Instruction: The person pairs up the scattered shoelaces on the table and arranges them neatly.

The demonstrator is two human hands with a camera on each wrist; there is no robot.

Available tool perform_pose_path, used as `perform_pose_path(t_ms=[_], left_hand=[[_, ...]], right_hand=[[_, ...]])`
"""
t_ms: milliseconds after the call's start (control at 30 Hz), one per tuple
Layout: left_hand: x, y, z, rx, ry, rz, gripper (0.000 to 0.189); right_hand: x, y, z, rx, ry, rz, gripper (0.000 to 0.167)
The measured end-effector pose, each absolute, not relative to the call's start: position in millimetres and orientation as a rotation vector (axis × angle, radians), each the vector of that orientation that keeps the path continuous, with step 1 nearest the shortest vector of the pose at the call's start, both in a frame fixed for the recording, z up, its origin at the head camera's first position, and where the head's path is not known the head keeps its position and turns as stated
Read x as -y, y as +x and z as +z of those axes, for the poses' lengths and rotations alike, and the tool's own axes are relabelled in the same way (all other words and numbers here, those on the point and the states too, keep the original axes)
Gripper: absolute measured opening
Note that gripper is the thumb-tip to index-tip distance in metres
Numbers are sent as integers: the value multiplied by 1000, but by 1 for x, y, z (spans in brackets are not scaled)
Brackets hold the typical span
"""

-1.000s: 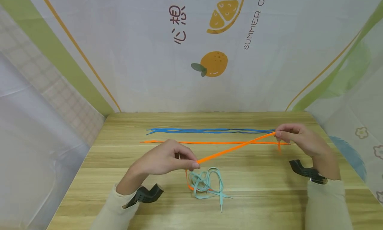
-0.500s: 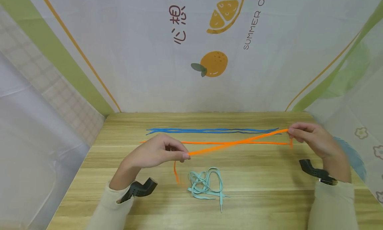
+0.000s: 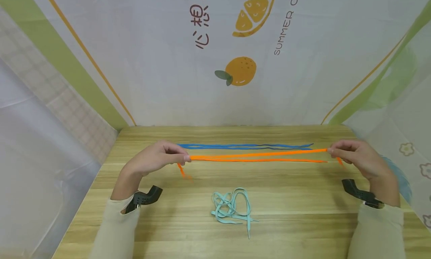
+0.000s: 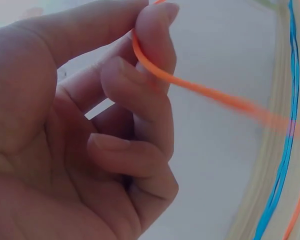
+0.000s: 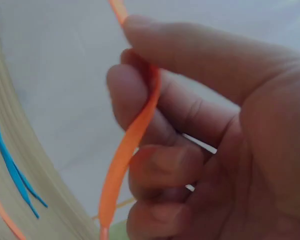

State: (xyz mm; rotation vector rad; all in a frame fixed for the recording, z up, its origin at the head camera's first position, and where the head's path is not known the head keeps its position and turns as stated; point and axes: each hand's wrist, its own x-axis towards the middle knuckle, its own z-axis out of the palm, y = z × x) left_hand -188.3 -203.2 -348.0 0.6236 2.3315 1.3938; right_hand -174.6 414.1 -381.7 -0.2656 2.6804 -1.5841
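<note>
An orange shoelace (image 3: 256, 154) is stretched nearly level between the two hands, above the table. My left hand (image 3: 158, 158) pinches it near one end between thumb and forefinger, and a short loose tail hangs below. Toward the right side, my right hand (image 3: 357, 158) pinches the other end, its tail (image 5: 117, 175) dangling past the curled fingers in the right wrist view. Just below the held lace in the head view, a second orange shoelace (image 3: 269, 160) lies straight across the table. Behind them two blue shoelaces (image 3: 235, 146) lie side by side, their left ends hidden by the left hand.
A tangled mint-green shoelace (image 3: 232, 208) lies in a loose heap near the middle front of the wooden table (image 3: 286, 236). A white printed curtain (image 3: 168, 83) rises behind the table's back edge, with more cloth at both sides.
Both hands have spread apart, the left going left and away from the body, the right going right. The held orange lace has lifted off the mint-green heap and turned from slanted to nearly level.
</note>
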Motion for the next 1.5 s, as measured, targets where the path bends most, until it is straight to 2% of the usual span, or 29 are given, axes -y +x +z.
perform_pose_path(t_ms=[267,600,1000,1133,1333,1500], left_hand=[[230,-202,-358,-2445,479,1308,17],[244,-209,-366,-2614,359,1141,27],[254,-215,-379,-2704,300,1045,22],[257,-217,-384,-2727,266,988,31],[260,-221,-393,-2750,222,953,34],[261,-224,-398,-2757,190,913,36]], right_hand=[[-418,-175,-382,-2761,-215,-1329,13],[-420,-178,-384,-2787,-144,-1099,28],[-431,-177,-388,-2821,11,-988,45],[-434,-176,-390,-2815,26,-980,43],[-440,-177,-397,-2811,-41,-981,35],[-443,-179,-403,-2830,-41,-973,36]])
